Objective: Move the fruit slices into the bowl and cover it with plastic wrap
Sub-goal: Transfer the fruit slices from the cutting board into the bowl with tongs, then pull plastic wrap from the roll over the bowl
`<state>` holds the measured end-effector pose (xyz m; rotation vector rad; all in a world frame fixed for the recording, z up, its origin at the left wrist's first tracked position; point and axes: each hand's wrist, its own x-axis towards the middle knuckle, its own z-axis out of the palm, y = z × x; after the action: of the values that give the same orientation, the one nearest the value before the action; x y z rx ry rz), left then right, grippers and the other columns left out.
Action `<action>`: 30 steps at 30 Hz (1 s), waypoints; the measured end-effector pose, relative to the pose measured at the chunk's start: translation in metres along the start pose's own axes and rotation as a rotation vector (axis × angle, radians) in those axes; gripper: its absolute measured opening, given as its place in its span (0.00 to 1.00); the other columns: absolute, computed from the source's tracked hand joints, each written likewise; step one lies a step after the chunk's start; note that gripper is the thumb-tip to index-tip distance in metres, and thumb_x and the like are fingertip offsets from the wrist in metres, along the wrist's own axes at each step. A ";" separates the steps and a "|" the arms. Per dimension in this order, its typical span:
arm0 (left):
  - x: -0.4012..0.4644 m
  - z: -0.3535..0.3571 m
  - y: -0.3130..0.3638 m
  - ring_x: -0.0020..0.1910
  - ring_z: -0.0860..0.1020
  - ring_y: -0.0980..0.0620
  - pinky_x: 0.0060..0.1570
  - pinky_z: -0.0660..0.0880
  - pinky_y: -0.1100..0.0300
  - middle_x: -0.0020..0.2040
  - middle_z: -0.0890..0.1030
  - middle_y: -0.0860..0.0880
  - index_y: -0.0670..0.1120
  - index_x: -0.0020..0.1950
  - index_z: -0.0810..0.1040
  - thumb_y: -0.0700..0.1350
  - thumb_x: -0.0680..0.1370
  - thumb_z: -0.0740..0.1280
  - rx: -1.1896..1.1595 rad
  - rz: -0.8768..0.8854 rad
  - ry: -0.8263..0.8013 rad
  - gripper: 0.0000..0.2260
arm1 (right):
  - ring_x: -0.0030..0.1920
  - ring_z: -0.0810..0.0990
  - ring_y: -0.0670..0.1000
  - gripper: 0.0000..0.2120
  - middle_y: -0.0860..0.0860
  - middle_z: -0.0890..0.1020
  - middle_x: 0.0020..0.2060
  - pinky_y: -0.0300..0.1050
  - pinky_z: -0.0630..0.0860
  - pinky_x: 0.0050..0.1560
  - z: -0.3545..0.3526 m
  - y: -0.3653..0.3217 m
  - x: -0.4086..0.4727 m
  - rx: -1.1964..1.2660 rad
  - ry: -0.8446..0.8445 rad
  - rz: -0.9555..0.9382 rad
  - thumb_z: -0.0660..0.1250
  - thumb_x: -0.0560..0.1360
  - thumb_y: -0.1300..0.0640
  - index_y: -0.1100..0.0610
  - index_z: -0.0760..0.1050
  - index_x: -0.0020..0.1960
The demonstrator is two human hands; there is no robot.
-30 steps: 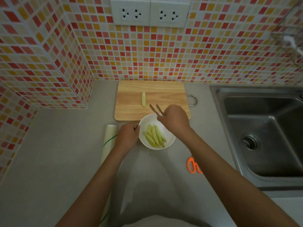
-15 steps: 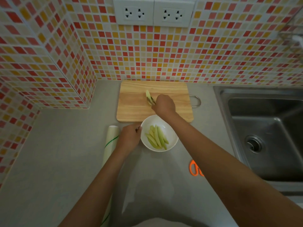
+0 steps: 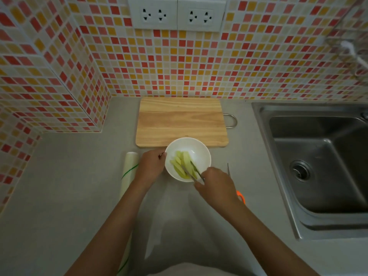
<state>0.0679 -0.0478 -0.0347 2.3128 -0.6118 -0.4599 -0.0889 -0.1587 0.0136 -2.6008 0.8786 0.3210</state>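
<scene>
Slices (image 3: 184,165) all lay in the bowl (image 3: 199,149), the board (image 3: 181,121) beyond now bare; right hand (image 3: 216,183) had brought tongs (image 3: 194,170) back into it, left hand (image 3: 152,163) gripping the rim.

One bowl (image 3: 201,150), one cutting board (image 3: 179,122), two wall sockets (image 3: 177,14), two hands (image 3: 152,166).

Mosaic-tiled walls (image 3: 249,62); 2 white sockets (image 3: 176,13); grey counter (image 3: 59,196); steel sink (image 3: 318,166)

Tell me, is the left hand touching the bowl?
Touching. The head view shows the left hand with its fingers against the white bowl's left rim.
</scene>
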 end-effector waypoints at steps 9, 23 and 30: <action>0.001 0.002 -0.003 0.47 0.81 0.43 0.49 0.74 0.51 0.46 0.84 0.42 0.40 0.52 0.82 0.42 0.80 0.60 -0.025 -0.025 -0.003 0.12 | 0.42 0.83 0.57 0.16 0.55 0.84 0.39 0.43 0.73 0.38 -0.056 0.024 0.098 0.217 0.276 0.221 0.68 0.71 0.45 0.58 0.82 0.46; 0.003 0.005 -0.009 0.46 0.81 0.48 0.46 0.73 0.57 0.48 0.85 0.45 0.42 0.54 0.83 0.43 0.80 0.61 -0.031 -0.027 0.010 0.12 | 0.47 0.83 0.58 0.12 0.57 0.84 0.46 0.45 0.72 0.40 -0.015 0.035 0.204 0.014 0.249 0.269 0.62 0.75 0.54 0.60 0.80 0.49; 0.003 0.003 -0.005 0.47 0.81 0.46 0.48 0.74 0.55 0.48 0.85 0.44 0.42 0.54 0.83 0.42 0.80 0.61 -0.048 -0.023 0.006 0.12 | 0.47 0.83 0.57 0.21 0.56 0.84 0.45 0.44 0.70 0.38 -0.025 0.038 0.188 0.036 0.290 0.222 0.66 0.73 0.40 0.59 0.80 0.50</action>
<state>0.0703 -0.0480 -0.0409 2.2768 -0.5655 -0.4736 0.0363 -0.2978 -0.0357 -2.5583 1.2639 -0.0176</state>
